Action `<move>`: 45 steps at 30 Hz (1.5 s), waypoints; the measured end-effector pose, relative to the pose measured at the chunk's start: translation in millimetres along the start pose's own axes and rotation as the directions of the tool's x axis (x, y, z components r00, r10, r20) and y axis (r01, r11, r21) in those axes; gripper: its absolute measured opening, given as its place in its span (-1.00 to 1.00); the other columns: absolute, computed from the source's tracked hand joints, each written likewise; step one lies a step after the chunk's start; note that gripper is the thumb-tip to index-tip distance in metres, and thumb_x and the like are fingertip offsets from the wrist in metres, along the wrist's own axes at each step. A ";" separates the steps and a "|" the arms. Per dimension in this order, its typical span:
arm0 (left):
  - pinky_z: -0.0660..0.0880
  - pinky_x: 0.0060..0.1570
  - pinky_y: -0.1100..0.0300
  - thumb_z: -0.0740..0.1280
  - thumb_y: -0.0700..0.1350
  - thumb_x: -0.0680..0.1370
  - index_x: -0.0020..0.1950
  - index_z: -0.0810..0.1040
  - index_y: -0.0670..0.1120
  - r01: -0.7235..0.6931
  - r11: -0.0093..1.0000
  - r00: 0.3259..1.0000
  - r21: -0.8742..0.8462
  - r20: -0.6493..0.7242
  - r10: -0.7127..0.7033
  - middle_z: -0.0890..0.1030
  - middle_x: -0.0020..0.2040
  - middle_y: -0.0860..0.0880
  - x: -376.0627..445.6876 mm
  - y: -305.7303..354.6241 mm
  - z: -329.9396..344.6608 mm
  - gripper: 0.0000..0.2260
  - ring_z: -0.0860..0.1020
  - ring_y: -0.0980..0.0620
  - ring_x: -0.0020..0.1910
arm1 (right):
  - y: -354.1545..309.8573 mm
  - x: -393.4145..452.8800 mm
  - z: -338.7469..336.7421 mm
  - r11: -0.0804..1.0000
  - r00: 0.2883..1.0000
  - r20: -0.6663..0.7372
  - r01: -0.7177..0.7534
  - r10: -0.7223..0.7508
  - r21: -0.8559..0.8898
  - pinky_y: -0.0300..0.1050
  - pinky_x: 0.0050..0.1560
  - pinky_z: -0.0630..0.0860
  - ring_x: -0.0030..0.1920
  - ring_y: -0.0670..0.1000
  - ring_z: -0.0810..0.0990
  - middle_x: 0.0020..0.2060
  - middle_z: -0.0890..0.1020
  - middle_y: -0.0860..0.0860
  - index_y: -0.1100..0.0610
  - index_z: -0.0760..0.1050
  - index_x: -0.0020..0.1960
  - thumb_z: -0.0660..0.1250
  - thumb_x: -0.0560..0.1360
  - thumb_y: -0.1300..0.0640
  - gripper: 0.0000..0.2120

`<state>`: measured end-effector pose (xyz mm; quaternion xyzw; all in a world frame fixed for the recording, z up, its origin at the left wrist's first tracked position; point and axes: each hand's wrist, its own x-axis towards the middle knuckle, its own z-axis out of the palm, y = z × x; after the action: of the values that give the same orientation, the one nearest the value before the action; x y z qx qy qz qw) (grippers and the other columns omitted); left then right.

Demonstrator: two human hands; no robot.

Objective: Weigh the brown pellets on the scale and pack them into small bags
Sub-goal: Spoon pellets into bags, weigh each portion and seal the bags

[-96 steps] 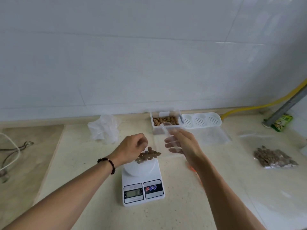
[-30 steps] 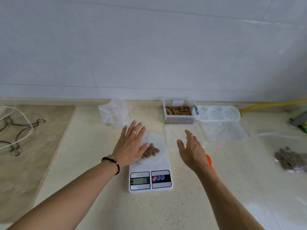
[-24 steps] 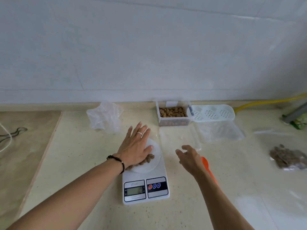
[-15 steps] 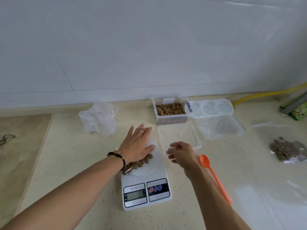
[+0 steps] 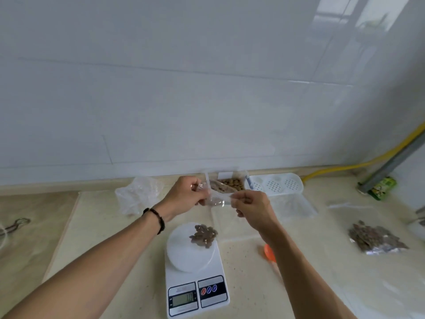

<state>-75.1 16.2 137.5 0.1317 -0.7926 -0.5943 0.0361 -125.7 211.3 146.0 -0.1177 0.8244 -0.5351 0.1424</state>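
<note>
A wall [image 5: 184, 88] of large, glossy white tiles fills the upper two thirds of the frame, crossed by thin grout lines. A pale window reflection [image 5: 354, 17] shows on the tiles in the upper right. Below runs a cream, speckled tabletop [image 5: 103, 229] with a low raised lip along the wall. At the left of the frame lies a tan, marbled surface [image 5: 30, 245], set off from the tabletop by a straight seam. The light is soft and even, with faint shadows.

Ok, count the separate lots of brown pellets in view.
4: pile on the scale, container by the wall, small bag held by both hands, filled bag far right. More may be hidden.
</note>
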 end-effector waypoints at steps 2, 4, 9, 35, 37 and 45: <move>0.46 -0.33 0.37 0.41 -0.21 0.53 -0.23 0.55 -0.17 -0.011 1.000 0.999 -0.023 0.052 0.012 0.65 -0.35 -0.02 -7.6 16.4 -5.1 -0.85 0.62 0.06 -0.31 | -11.4 -4.0 -9.9 0.999 1.000 0.001 -0.010 0.010 0.033 -0.20 -0.26 0.56 -0.36 -0.04 0.52 -0.37 0.61 0.03 0.20 0.64 -0.12 0.42 0.46 0.28 -0.97; 0.48 -0.28 0.35 0.41 -0.22 0.53 -0.20 0.60 -0.17 -0.033 0.999 0.997 -0.044 0.062 0.035 0.66 -0.35 -0.03 -13.5 30.0 -8.1 -0.89 0.62 0.08 -0.32 | -21.7 -8.5 -18.3 1.000 1.000 0.018 -0.006 0.006 0.025 -0.22 -0.29 0.52 -0.38 -0.05 0.49 -0.41 0.58 -0.02 0.18 0.63 -0.21 0.41 0.47 0.24 -0.91; 0.48 -0.31 0.34 0.38 -0.24 0.54 -0.17 0.60 -0.16 -0.110 0.994 0.994 -0.002 0.026 0.110 0.63 -0.39 0.02 -26.7 62.9 -10.5 -0.91 0.59 0.11 -0.37 | -48.0 -20.9 -34.6 0.991 0.996 0.007 0.086 -0.086 -0.107 -0.18 -0.32 0.43 -0.40 -0.09 0.42 -0.46 0.47 -0.06 0.14 0.58 -0.33 0.39 0.51 0.15 -0.76; 0.59 -0.25 0.22 0.35 -0.21 0.57 -0.19 0.59 -0.15 -0.285 0.947 0.956 0.151 -0.026 0.292 0.62 -0.32 -0.07 -51.2 124.8 17.0 -0.85 0.59 0.10 -0.38 | -91.7 -50.1 -79.3 0.943 0.961 0.049 0.277 -0.273 -0.184 -0.02 -0.18 0.60 -0.29 -0.07 0.56 -0.26 0.67 0.07 0.13 0.64 -0.18 0.41 0.47 0.11 -0.89; 0.59 -0.26 0.20 0.35 -0.21 0.57 -0.20 0.59 -0.15 -0.296 0.945 0.953 0.140 -0.027 0.302 0.62 -0.33 -0.07 -46.7 129.5 29.8 -0.85 0.59 0.10 -0.40 | -84.8 -45.8 -91.5 0.936 0.960 0.017 0.277 -0.280 -0.218 -0.12 -0.24 0.55 -0.30 -0.12 0.54 -0.32 0.64 -0.03 0.13 0.64 -0.18 0.40 0.48 0.13 -0.90; 0.44 -0.33 0.36 0.34 -0.17 0.58 -0.12 0.63 -0.09 -0.335 0.915 0.942 0.226 0.110 0.317 0.56 -0.38 0.24 -17.4 158.4 99.5 -0.89 0.47 0.26 -0.41 | -51.4 -13.7 -169.8 0.949 0.952 0.109 0.297 -0.285 -0.109 -0.26 -0.26 0.54 -0.30 -0.12 0.56 -0.28 0.65 0.01 0.19 0.67 -0.11 0.43 0.48 0.14 -0.88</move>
<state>-105.9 154.4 261.1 -0.0201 -0.8705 -0.4834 0.0902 -172.1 339.6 260.3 -0.2712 0.8221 -0.4920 0.0922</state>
